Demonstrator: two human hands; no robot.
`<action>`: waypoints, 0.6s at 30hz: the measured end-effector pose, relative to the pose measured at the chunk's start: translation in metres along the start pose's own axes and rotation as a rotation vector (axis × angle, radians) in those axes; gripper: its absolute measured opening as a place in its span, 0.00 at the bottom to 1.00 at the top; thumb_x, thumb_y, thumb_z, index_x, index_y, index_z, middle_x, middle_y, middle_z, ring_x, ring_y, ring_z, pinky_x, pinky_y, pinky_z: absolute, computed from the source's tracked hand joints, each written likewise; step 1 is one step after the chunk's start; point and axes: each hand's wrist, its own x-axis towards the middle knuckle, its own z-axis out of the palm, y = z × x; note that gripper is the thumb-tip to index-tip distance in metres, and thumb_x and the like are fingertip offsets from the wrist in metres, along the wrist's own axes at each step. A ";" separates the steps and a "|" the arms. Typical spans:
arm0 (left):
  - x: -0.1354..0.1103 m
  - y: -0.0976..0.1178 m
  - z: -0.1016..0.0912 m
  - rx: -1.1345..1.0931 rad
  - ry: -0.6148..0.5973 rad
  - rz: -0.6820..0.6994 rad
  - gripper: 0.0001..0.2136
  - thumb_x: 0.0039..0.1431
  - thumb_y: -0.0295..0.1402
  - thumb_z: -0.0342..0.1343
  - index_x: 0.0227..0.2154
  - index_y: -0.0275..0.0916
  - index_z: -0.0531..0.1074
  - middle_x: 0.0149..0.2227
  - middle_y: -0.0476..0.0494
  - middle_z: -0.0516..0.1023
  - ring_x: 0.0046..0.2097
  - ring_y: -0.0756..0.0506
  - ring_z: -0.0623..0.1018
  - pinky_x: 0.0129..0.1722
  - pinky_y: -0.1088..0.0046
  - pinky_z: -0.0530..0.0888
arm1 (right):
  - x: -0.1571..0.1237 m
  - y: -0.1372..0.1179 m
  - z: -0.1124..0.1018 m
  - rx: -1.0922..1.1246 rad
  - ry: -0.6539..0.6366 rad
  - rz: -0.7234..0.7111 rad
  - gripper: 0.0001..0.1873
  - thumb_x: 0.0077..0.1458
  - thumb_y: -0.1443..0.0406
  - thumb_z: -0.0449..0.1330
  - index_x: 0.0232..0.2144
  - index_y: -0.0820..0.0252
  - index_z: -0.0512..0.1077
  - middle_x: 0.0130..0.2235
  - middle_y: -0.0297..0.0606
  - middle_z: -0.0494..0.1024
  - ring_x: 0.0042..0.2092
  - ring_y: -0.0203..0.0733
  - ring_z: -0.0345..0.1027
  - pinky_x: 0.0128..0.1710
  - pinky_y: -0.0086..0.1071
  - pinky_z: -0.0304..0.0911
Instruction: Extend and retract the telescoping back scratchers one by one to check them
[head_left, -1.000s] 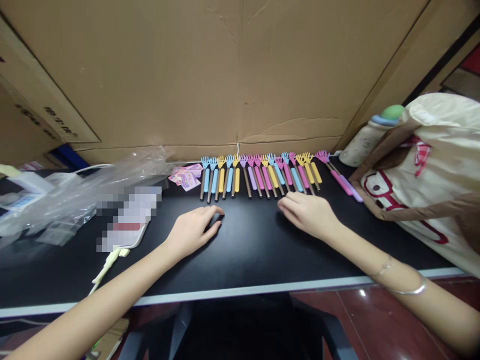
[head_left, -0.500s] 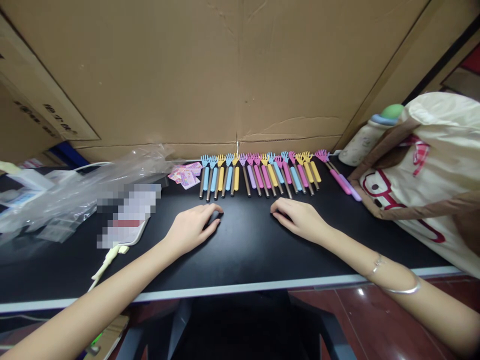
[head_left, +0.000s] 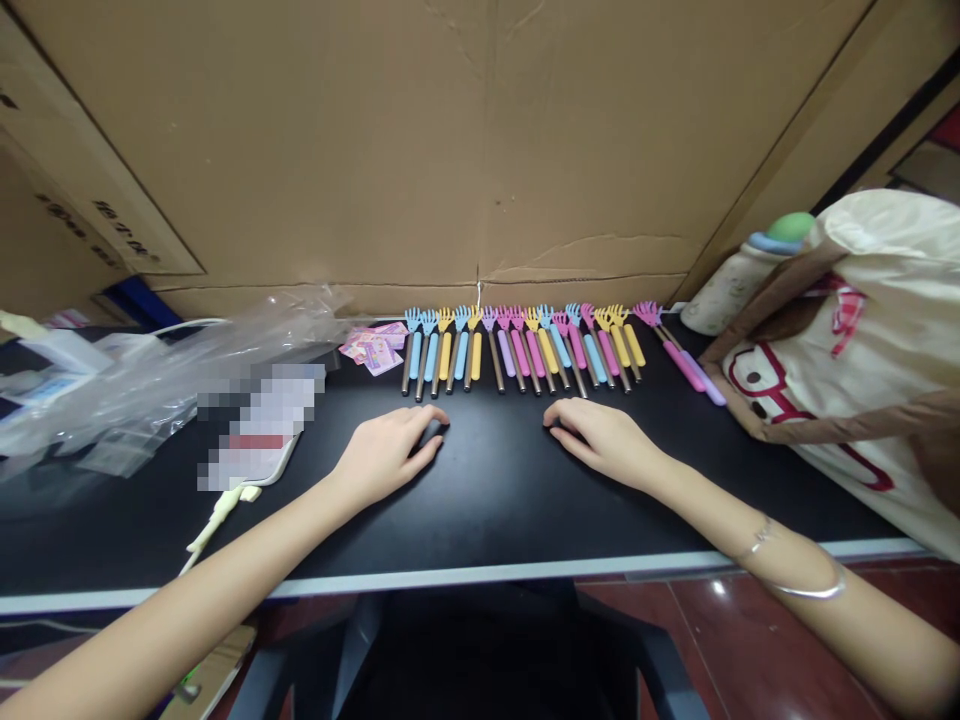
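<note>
I view one black tabletop with a pale front edge, set against a tall cardboard panel. Below the edge I see a dark chair and a reddish-brown tiled floor.

Along the panel, back scratchers lie side by side in a row, claw heads toward the panel; handles are blue, yellow, pink and purple. A separate pair, pink and purple, lies at the right end. Left of the row: printed cards, clear plastic bags, and a pixelated flat device with a pale yellow cable. Right: a bottle and a cream bag with brown handles.

Left hand: palm down, fingers loosely curled, thumb apart, grip open. Right hand: palm down, fingers curled, a gap at the thumb, grip open; it sits just beside the rods' near ends. I cannot tell whether either palm touches the tabletop.

Compared with one second earlier, the right hand is drawn slightly inward from the row. The left hand and the row hold position.
</note>
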 end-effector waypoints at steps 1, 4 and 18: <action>0.000 0.000 0.000 0.001 0.003 0.003 0.12 0.65 0.39 0.44 0.46 0.43 0.67 0.33 0.48 0.76 0.35 0.46 0.76 0.34 0.73 0.67 | 0.000 0.000 0.000 0.002 -0.002 0.000 0.06 0.62 0.66 0.49 0.39 0.58 0.66 0.37 0.37 0.75 0.38 0.39 0.69 0.36 0.30 0.60; 0.000 -0.001 0.001 0.001 0.009 0.010 0.12 0.65 0.39 0.44 0.46 0.43 0.67 0.34 0.48 0.77 0.35 0.46 0.76 0.34 0.73 0.67 | 0.000 0.000 -0.001 0.006 -0.003 0.000 0.07 0.62 0.66 0.49 0.39 0.58 0.66 0.37 0.38 0.75 0.36 0.38 0.69 0.35 0.30 0.60; 0.000 0.001 -0.001 -0.002 -0.004 -0.001 0.12 0.65 0.39 0.44 0.46 0.43 0.67 0.37 0.47 0.78 0.37 0.46 0.77 0.35 0.73 0.69 | 0.000 0.006 -0.004 0.073 -0.051 0.011 0.06 0.61 0.65 0.51 0.40 0.58 0.67 0.30 0.34 0.70 0.32 0.37 0.64 0.33 0.29 0.57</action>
